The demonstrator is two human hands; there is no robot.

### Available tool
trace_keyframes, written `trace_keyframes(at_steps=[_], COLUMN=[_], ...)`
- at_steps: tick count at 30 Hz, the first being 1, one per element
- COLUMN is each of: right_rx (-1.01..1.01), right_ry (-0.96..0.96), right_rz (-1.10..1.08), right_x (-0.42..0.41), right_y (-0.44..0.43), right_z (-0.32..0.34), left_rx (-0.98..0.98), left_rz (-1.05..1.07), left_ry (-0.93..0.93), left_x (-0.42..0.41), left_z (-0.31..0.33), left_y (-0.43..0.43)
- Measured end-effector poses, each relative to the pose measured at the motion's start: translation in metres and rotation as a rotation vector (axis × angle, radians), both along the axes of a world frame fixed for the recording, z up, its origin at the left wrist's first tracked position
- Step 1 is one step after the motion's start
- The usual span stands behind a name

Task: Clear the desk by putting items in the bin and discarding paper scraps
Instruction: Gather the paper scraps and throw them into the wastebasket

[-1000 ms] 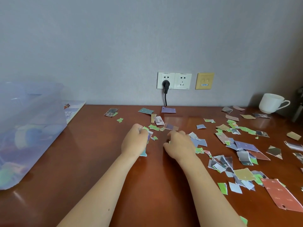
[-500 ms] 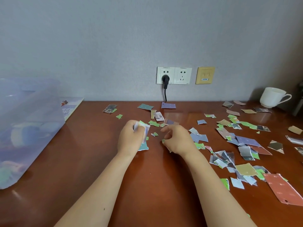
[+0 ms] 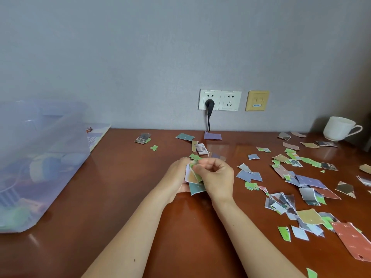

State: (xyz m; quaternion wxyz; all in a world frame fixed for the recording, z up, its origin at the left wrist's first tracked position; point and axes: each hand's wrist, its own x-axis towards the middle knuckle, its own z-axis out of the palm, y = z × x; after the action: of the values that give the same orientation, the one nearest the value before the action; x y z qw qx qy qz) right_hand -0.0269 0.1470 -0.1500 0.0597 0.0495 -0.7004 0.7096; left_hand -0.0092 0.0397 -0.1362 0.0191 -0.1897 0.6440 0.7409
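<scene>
My left hand [image 3: 176, 175] grips a small stack of paper scraps [image 3: 195, 180] above the middle of the brown desk [image 3: 124, 197]. My right hand [image 3: 215, 177] is pressed against the same stack, and its fingertips pinch a green scrap at the top. Many more torn paper scraps [image 3: 297, 183] in green, purple, tan and red lie scattered over the right half of the desk. A translucent plastic bin [image 3: 40, 161] with items inside stands at the left.
A white cup [image 3: 339, 128] stands at the back right corner. A booklet [image 3: 96, 135] lies behind the bin. Wall sockets [image 3: 219, 100] with a black plug and cable sit above the desk's back edge. A few scraps [image 3: 143, 138] lie near the back middle.
My hands have lifted from the desk and come together. The right hand has carried a scrap over to the stack that the left hand holds.
</scene>
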Motion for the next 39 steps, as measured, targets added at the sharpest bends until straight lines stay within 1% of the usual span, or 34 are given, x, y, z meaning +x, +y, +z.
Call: trace_keyframes(at_steps=[2,4,7,9,12,13,14,16,18,20,23,27,33,35,39], right_rx=[0.079,0.154,0.236,0.418,0.909,1.025,1.085,1.117,1.118,1.076,0.967,0.919,0.768,0.667,0.322], right_ry=[0.069,0.128,0.212,0.212,0.125,0.105,0.092,0.091,0.131,0.147,0.115,0.107,0.088,0.061,0.043], right_rz=[0.002,0.014,-0.050,-0.068,0.074,0.118,0.146,0.162,0.146,0.142,0.161,0.180,0.173,0.151,0.042], right_x=[-0.001,-0.002,-0.007,-0.014,-0.026,-0.030,-0.031,-0.029,-0.030,-0.030,-0.032,-0.039,-0.039,-0.039,-0.036], right_y=[0.000,0.001,0.004,0.008,0.005,0.000,-0.005,-0.014,-0.021,-0.023,-0.021,-0.020,-0.018,-0.015,-0.014], right_z=[-0.001,0.000,0.004,0.008,0.008,0.007,0.006,0.005,0.004,0.003,0.001,-0.002,-0.005,-0.003,0.003], left_rx=[-0.078,-0.143,-0.263,-0.314,-0.377,-0.383,-0.383,-0.375,-0.393,-0.410,-0.412,-0.404,-0.433,-0.437,-0.427], left_rz=[-0.056,-0.067,0.041,0.156,0.261,0.278,0.294,0.316,0.335,0.353,0.367,0.340,0.307,0.311,0.325], left_ry=[0.038,0.066,0.125,0.163,0.183,0.183,0.187,0.188,0.181,0.171,0.153,0.148,0.135,0.141,0.156], left_x=[0.002,0.002,-0.002,-0.003,-0.002,-0.002,-0.002,-0.004,-0.005,-0.005,-0.006,-0.004,-0.007,-0.007,-0.007], left_z=[-0.003,-0.005,-0.005,-0.003,-0.004,-0.005,-0.006,-0.008,-0.010,-0.012,-0.013,-0.014,-0.016,-0.016,-0.015], left_y=[-0.004,-0.007,-0.014,-0.020,-0.027,-0.029,-0.031,-0.034,-0.037,-0.041,-0.046,-0.043,-0.040,-0.039,-0.038])
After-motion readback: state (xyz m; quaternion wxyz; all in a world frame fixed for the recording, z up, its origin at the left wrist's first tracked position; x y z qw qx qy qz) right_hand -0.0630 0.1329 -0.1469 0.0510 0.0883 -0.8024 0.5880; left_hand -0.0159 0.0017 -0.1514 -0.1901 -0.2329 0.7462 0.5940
